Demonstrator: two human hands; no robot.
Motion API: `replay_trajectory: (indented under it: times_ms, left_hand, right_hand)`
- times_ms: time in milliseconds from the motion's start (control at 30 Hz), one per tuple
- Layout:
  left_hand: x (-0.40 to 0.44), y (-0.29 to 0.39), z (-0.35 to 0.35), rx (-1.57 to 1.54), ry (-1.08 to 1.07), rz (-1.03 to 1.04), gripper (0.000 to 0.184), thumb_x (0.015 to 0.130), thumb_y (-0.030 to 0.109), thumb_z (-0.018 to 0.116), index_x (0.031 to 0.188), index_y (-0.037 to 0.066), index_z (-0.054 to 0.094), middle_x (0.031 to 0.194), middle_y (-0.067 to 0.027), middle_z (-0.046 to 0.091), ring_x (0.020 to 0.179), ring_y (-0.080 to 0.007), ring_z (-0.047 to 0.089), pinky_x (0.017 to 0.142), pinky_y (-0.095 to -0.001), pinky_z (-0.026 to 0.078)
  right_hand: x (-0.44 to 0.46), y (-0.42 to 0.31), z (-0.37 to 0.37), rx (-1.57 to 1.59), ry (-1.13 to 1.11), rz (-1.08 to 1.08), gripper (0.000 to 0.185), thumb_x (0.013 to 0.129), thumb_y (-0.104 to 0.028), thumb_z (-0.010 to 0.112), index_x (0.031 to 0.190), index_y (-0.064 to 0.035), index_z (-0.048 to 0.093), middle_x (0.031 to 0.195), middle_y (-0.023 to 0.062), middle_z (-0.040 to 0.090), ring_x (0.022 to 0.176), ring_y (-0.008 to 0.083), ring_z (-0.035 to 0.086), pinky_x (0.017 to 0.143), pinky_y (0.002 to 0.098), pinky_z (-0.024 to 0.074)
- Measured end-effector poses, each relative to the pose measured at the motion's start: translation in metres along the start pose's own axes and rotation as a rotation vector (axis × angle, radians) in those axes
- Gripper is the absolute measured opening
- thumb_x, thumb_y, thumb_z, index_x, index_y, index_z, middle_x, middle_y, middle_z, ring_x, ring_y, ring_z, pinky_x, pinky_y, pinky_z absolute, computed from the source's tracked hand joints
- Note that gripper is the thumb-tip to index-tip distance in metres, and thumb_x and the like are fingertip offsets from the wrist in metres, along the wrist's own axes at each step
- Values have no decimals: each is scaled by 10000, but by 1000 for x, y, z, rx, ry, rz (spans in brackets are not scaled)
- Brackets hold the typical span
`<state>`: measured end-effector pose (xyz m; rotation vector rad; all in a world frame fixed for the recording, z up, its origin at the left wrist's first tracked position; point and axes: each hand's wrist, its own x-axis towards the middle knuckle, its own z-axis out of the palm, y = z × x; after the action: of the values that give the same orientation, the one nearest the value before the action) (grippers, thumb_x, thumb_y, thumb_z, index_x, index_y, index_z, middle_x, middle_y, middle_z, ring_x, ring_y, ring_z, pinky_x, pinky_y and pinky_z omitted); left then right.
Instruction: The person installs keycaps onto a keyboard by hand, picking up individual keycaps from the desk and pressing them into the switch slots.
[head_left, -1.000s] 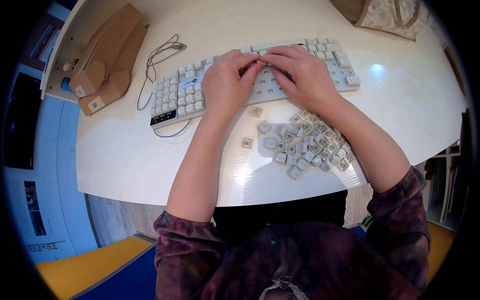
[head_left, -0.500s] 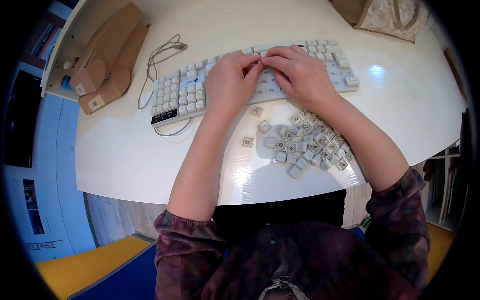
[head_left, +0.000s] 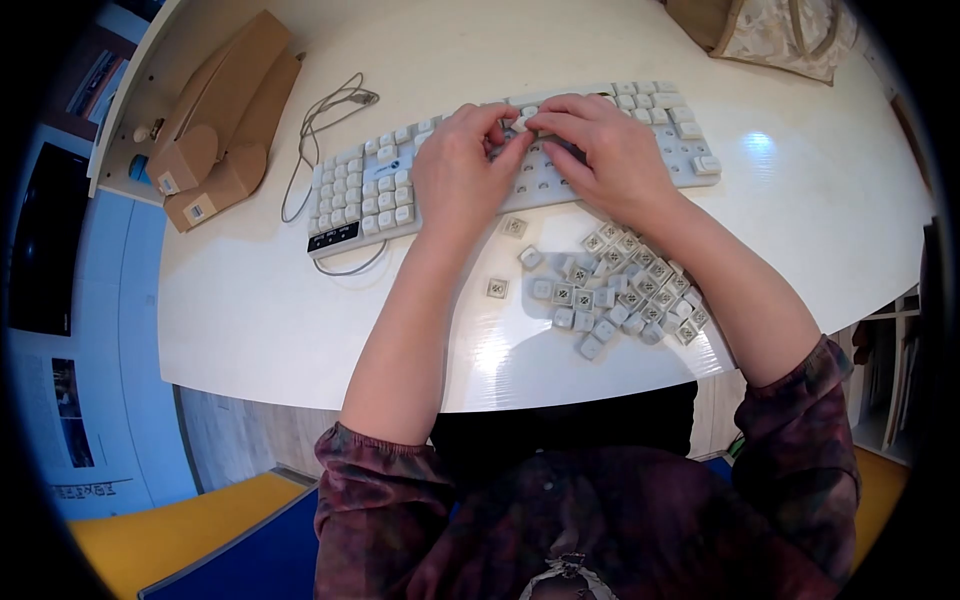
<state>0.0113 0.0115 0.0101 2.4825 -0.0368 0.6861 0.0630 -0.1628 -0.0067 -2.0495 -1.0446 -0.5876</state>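
1. Kb (head_left: 365, 205) lies across the white table (head_left: 270, 330), slightly angled, both hands over its mid part.
2. L hand (head_left: 463, 170): palm down on/over kb, thumb & index bent, narrow gap b/w tips, small pale cap (head_left: 520, 124) right there.
3. R hand (head_left: 608, 160): fingers curled, index tip up close to same cap. Can't tell which hand actually grips it, or how firmly.
4. Kb L end: caps fitted in blocks, black label strip (head_left: 333, 240) at near corner. R of hands: bare sockets along near rows, caps on far rows, one big cap (head_left: 706, 165) at R end.
5. Pile of loose keycaps (head_left: 584, 298) on table, near side of kb, b/w forearms; some hollow side up, others top up. A few sit apart on pile's L, e.g. one cap (head_left: 497, 288) nr L forearm.
6. Grey cable (head_left: 310, 130) bunched beyond kb's L end. Cardboard pcs (head_left: 225, 110) far L, patterned bag (head_left: 770, 35) far R.
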Motion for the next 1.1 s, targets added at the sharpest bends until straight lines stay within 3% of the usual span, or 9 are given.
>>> replay_trajectory:
  times_ms: [133, 333, 433, 533, 633, 833, 1100]
  left_hand:
    - [1, -5, -2, 49, -46, 105, 222, 829, 231, 757, 1022, 122, 763, 777, -34, 629, 727, -227, 633, 651, -374, 504]
    - [3, -7, -7, -112, -108, -23, 213, 816, 196, 774, 1006, 99, 763, 769, -32, 660, 710, -215, 636, 658, -356, 512]
    - [3, -6, -7, -167, -106, -143, 215, 805, 189, 794, 993, 89, 761, 760, -38, 687, 692, -190, 651, 643, -329, 516]
    - [4, -2, -6, -201, -106, -151, 224, 830, 99, 783, 1017, -16, 741, 749, 11, 656, 668, -83, 550, 621, -245, 472]
    - [4, -4, -9, -201, -134, -167, 214, 806, 186, 796, 993, 90, 758, 774, -43, 707, 697, -186, 666, 640, -330, 521]
    - [2, -4, -5, -83, -67, -26, 189, 846, 183, 752, 1026, 124, 762, 829, -41, 679, 732, -238, 668, 666, -366, 523]
    - [4, -3, -5, -5, -86, -27, 194, 869, 234, 727, 1036, 144, 770, 837, -51, 654, 770, -275, 664, 672, -400, 514]
  right_hand:
    - [0, 1, 1, -18, 4, -21, 216, 835, -99, 656, 1040, -77, 718, 1048, 31, 680, 951, 252, 637, 781, 392, 539]
    - [0, 1, 1, -34, -3, -16, 218, 839, -101, 656, 1046, -76, 718, 1054, 29, 678, 960, 245, 638, 788, 388, 539]
    - [0, 0, 1, -35, -6, -7, 222, 842, -104, 656, 1053, -77, 719, 1057, 29, 678, 967, 239, 639, 796, 386, 540]
    - [0, -1, 0, -34, -9, 6, 224, 846, -106, 654, 1059, -79, 721, 1057, 29, 679, 972, 236, 641, 805, 385, 541]
    - [0, -1, 0, -34, -8, 9, 226, 851, -108, 653, 1065, -83, 721, 1060, 27, 680, 974, 236, 641, 811, 385, 542]
    - [1, -4, -1, -33, -10, 20, 249, 857, -105, 650, 1096, -95, 722, 1074, 20, 683, 985, 237, 638, 812, 389, 543]
    - [1, -3, -1, -29, -5, 8, 260, 855, -99, 648, 1104, -106, 725, 1072, 17, 682, 990, 233, 637, 806, 386, 546]
